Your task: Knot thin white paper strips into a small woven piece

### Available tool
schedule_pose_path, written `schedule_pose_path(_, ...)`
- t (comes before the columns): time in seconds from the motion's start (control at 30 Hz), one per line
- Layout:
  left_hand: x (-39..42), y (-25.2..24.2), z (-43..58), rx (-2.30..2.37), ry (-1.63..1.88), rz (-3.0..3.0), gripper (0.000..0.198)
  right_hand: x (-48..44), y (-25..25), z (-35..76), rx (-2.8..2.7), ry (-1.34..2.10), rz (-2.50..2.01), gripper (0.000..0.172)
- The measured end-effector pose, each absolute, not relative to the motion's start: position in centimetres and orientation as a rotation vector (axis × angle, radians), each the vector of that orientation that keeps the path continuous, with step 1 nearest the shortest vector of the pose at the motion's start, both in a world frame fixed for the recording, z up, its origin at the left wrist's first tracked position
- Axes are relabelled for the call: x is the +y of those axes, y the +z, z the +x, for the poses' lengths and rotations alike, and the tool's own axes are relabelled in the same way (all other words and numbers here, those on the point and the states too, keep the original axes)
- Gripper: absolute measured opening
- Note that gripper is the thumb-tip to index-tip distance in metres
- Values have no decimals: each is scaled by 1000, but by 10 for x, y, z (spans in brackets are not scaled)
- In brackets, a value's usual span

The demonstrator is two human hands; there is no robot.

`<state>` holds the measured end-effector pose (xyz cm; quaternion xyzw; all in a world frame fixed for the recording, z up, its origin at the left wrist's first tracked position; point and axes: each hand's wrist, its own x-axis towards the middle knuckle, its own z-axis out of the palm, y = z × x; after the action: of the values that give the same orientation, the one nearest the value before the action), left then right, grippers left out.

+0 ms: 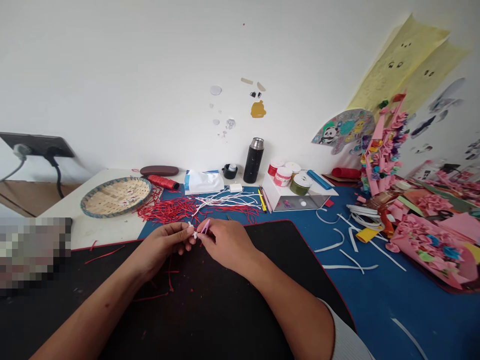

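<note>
Over the dark mat, my left hand point(168, 246) and my right hand point(227, 240) meet, fingertips almost touching. A small white knotted piece point(195, 234) is pinched in the fingers of my left hand. My right hand is closed on a small light-purple, V-shaped tool point(205, 226), whose exact kind I cannot make out. Its lower end is hidden by my fingers, close to the white piece. Just beyond my hands lie a heap of red cords point(168, 209) and a bundle of white cords point(221, 198). Loose red strands point(170, 280) hang or lie below my left hand.
A woven basket point(88, 207) sits at the left, near a red thread spool point(164, 182). A black thermos point(254, 161) stands by the wall beside a white box point(276, 201) topped with several tubs. White strips point(350, 267) and pink paper flowers point(416, 235) lie right.
</note>
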<state>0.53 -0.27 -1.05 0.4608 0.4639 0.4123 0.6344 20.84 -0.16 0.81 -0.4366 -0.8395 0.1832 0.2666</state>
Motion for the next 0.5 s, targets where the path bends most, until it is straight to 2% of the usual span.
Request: schedule_pose_path(0.5,-2,-12,5,1053,915,1010,31,-3,8,208,-2319,439,-1130,21)
